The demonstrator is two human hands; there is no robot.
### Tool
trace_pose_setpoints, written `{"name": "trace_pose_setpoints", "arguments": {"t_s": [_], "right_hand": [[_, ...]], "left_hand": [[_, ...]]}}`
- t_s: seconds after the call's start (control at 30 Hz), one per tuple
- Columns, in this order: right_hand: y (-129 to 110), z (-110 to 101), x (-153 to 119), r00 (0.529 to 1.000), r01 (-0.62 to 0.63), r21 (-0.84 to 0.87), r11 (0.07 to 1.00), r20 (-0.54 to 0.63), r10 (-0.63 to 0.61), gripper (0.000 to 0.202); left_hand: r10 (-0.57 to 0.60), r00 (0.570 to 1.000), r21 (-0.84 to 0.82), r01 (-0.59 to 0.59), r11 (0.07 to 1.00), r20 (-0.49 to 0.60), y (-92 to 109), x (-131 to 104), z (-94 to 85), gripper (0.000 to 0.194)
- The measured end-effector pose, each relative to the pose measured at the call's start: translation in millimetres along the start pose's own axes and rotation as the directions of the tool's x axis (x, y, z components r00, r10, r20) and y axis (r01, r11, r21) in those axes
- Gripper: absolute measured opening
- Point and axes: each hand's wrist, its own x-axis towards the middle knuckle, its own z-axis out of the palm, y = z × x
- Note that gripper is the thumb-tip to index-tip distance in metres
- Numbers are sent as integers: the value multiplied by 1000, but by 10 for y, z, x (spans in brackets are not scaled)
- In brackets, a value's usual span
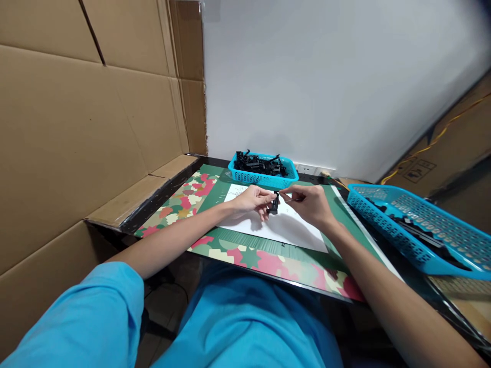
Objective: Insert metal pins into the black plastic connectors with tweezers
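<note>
A small black plastic part (273, 205) stands out against the white paper (245, 225), held in the fingers of my left hand (253, 201). Its exact kind is too small to make out. My right hand (308, 202) is close by on the right, thumb and forefinger pinched near the top of the part. Something thin seems to be between those fingers, but I cannot tell what it is. Both hands are just above the paper, which lies on a green mat (233, 238) with a camouflage-patterned border.
Behind my hands a blue basket (264, 180) holds a heap of black plastic parts (261, 164). A larger blue basket (406, 250) with long black pieces (425, 237) stands at the right. Cardboard panels (76, 128) wall the left side; a white wall (326, 76) rises behind.
</note>
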Motion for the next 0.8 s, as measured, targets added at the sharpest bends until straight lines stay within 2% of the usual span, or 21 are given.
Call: {"name": "trace_pose_setpoints", "arguments": {"t_s": [0.3,0.53,0.67,0.8], "right_hand": [[-22,49,-15,1000,-21,35,999,14,21,32],[46,33,15,992,-59,74,996,120,50,32],[135,2,34,977,-63,77,995,210,46,25],[185,-18,45,962,-81,107,991,267,50,21]], "left_hand": [[4,999,19,-5,1000,33,46,-36,0,52],[-39,997,9,38,999,71,-15,-7,-46,48],[-103,989,-17,106,994,101,-2,-16,-39,44],[-132,990,-52,135,989,56,42,-43,-30,34]]}}
